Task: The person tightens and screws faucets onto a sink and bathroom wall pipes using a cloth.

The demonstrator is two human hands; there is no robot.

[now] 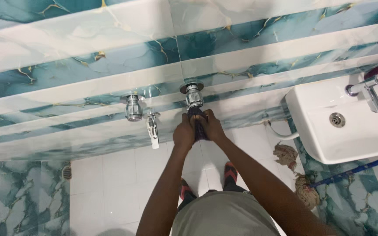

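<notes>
Cloth: dark cloth (199,123), bunched around the lower part of the right-hand chrome tap (193,97) on the tiled wall, pinched between both hands.
Left fingers: curled shut on the cloth's left side; left hand (184,133) presses against it from that side.
Right fingers: closed round the cloth's right side and top edge; right hand (212,126) touches the left hand across the cloth.
Tap held: only its round wall flange and ribbed chrome body show above the cloth; the spout end is hidden in the fabric.
Arms: both forearms reach up and forward from the bottom edge, meeting at the tap.
Second tap: another chrome valve (133,107) sits to the left on the same wall, well apart from the hands, with a lever handle (153,129) hanging just beside it.
Wall: teal and white marbled tiles (79,70) with gold veins, in long bands.
Basin: white washbasin (324,140) on the right, with its own chrome faucet (369,90) and a drain hole.
Floor: white tiles (114,183); red-and-black sandals (229,169) under the person.
Mop: string mop head (305,189) on a blue handle (359,169) lies below the basin, near a crumpled rag (286,154).
</notes>
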